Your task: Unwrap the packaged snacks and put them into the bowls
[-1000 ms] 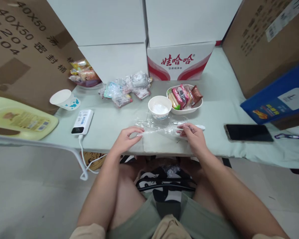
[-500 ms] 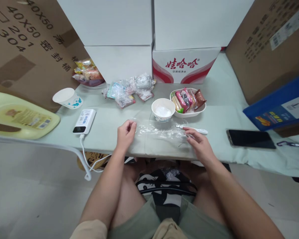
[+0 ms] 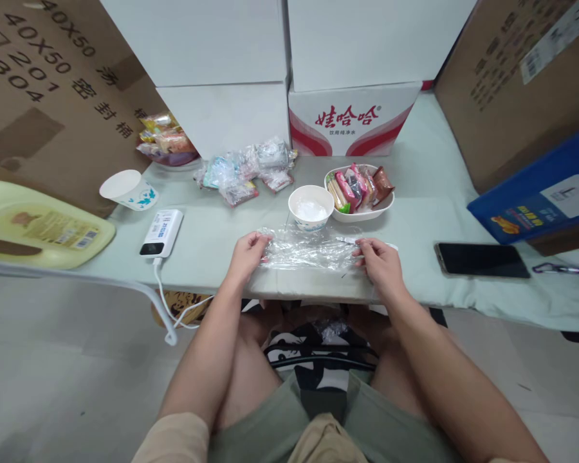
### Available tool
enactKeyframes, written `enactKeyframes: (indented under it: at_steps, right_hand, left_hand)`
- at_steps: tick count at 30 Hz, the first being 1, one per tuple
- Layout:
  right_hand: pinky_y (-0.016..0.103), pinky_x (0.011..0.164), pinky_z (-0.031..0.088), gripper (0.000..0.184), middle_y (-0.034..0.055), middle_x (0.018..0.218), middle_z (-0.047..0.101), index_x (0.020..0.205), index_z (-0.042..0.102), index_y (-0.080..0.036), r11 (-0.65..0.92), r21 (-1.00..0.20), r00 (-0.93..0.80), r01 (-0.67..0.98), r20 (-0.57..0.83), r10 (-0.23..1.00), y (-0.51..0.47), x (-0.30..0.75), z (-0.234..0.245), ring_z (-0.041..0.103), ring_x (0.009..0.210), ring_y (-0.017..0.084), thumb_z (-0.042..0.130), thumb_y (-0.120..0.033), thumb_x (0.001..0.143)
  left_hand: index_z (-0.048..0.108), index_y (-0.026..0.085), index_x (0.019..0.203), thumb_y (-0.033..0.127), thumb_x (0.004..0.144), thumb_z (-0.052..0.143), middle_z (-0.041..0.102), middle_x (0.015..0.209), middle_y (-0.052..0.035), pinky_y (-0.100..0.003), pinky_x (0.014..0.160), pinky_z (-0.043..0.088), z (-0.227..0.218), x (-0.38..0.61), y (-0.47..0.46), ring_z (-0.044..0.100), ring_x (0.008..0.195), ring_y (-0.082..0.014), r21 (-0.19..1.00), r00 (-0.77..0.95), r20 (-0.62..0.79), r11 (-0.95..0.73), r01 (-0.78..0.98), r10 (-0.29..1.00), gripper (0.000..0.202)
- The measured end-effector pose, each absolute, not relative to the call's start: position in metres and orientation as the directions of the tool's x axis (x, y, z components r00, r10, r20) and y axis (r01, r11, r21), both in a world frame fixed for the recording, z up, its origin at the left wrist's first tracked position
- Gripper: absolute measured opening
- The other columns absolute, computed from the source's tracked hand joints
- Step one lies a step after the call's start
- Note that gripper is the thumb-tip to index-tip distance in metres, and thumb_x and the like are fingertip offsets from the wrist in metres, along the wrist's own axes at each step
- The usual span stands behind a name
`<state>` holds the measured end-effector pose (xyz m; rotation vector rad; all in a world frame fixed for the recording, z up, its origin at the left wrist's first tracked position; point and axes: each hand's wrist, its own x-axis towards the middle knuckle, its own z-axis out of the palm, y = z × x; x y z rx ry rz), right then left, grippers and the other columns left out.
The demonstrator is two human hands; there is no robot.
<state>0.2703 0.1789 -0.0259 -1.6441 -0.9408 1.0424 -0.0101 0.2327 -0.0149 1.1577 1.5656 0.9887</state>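
Observation:
A sheet of clear plastic film (image 3: 309, 251) is stretched across the near edge of the pale green table (image 3: 424, 193). My left hand (image 3: 247, 255) pinches its left end and my right hand (image 3: 380, 263) pinches its right end. Just behind the film stands a small white bowl (image 3: 311, 208) with white stuff inside. A white oval dish (image 3: 361, 212) of wrapped snacks sits to the bowl's right. A thin white utensil (image 3: 390, 245) lies under my right fingertips, mostly hidden.
A white power bank (image 3: 161, 232) with cable, a paper cup (image 3: 127, 191) and a yellow jug (image 3: 33, 225) are on the left. A pile of small clear bags (image 3: 244, 170) lies at the back. A black phone (image 3: 480, 260) lies right. Cardboard boxes (image 3: 352, 119) line the back.
My left hand was closed beside the film half a second ago; it now grips the film's left end. Both hands have pulled the film taut and gathered it into a band.

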Motion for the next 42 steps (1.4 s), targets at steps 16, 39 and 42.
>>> enactKeyframes:
  at_steps: [16,39,42]
  right_hand:
    - [0.028,0.048,0.045,0.036,0.0064,0.103,0.075,0.087,0.065,-0.021,-0.299,-0.892,0.162,0.339,-0.258,0.952,0.170,0.279,-0.029,0.067,0.054,0.016,0.051,-0.055,0.086]
    - [0.031,0.064,0.050,0.027,0.0077,0.110,0.074,0.087,0.067,-0.019,-0.341,-0.850,0.169,0.403,-0.297,0.940,0.173,0.278,-0.031,0.067,0.051,0.013,0.052,-0.041,0.088]
    - [0.031,0.063,0.050,0.029,0.0073,0.109,0.074,0.087,0.067,-0.019,-0.346,-0.848,0.183,0.403,-0.296,0.938,0.173,0.277,-0.031,0.066,0.051,0.013,0.053,-0.044,0.087]
  left_hand:
    - [0.064,0.017,0.066,0.035,0.076,0.066,0.064,0.063,-0.0027,-0.025,0.057,0.042,-0.001,-0.028,0.234,0.053,0.054,-0.0118,0.975,-0.095,-0.094,0.111,0.191,0.991,0.020]
    - [0.056,0.016,0.072,0.026,0.057,0.080,0.058,0.065,0.0039,-0.022,0.054,0.042,-0.011,-0.009,0.246,0.052,0.056,-0.0081,0.952,0.350,-0.305,0.285,0.106,0.886,0.030]
    - [0.055,0.016,0.069,0.022,0.056,0.080,0.055,0.062,0.0051,-0.019,0.051,0.037,-0.009,-0.014,0.249,0.048,0.053,-0.0059,0.955,0.254,-0.293,0.270,0.125,0.922,0.028]
